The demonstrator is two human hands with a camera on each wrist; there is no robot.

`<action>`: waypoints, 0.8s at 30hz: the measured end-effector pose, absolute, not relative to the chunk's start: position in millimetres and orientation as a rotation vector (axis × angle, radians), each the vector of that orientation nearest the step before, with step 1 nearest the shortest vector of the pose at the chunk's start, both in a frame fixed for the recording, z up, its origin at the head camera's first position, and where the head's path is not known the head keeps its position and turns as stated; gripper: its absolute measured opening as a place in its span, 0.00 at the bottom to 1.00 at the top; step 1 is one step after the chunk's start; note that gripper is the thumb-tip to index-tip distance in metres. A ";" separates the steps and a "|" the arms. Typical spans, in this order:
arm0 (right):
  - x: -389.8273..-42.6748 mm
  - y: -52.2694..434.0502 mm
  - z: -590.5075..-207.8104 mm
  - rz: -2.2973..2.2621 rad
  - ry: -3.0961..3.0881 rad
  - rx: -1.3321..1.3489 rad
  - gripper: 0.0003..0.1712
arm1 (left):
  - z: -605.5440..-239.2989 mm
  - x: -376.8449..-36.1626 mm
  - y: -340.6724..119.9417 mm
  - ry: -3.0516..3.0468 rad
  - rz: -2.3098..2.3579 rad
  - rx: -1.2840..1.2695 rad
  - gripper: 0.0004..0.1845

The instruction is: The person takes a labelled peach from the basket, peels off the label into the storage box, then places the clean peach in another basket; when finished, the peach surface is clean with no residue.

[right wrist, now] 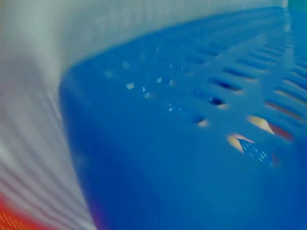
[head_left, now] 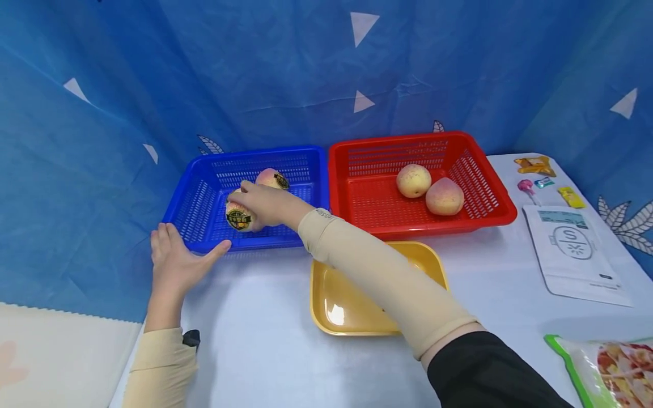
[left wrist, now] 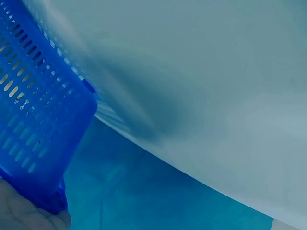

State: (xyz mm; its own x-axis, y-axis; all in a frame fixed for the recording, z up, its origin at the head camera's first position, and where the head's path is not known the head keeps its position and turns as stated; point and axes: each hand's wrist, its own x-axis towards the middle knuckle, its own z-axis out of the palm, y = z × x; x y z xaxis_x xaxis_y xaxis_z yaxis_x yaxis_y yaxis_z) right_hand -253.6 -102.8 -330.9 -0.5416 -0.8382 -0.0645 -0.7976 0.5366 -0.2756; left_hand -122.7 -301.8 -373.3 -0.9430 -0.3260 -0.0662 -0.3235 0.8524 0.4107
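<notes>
A blue basket (head_left: 204, 198) stands at the back left of the table and holds two peaches with dark stickers. My right hand (head_left: 260, 204) reaches into it and grips the nearer peach (head_left: 238, 218). The other peach (head_left: 272, 178) lies just behind that hand. My left hand (head_left: 176, 258) rests with straight fingers against the blue basket's (left wrist: 33, 120) front left corner, thumb along its rim. The right wrist view is blurred and shows only the blue basket's wall (right wrist: 168, 143).
A red basket (head_left: 479, 215) beside the blue one holds two plain peaches (head_left: 431, 188). A yellow tray (head_left: 342, 309) lies in front under my right forearm. A white pouch (head_left: 573, 252), small sweets (head_left: 538, 175) and a snack bag (head_left: 612, 368) lie at the right. Blue cloth walls surround the table.
</notes>
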 end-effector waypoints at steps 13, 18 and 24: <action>-245.3 -35.7 -313.7 -0.767 2.502 -1.275 0.44 | -372.6 -121.8 -301.9 -3.016 -0.654 0.540 0.73; -235.2 -3.9 -316.1 -0.949 2.491 -1.273 0.43 | -372.4 -122.4 -301.7 -3.004 -0.654 0.550 0.73; -221.2 34.0 -314.1 -1.119 2.502 -1.213 0.46 | -369.6 -122.0 -300.1 -2.985 -0.701 0.541 0.74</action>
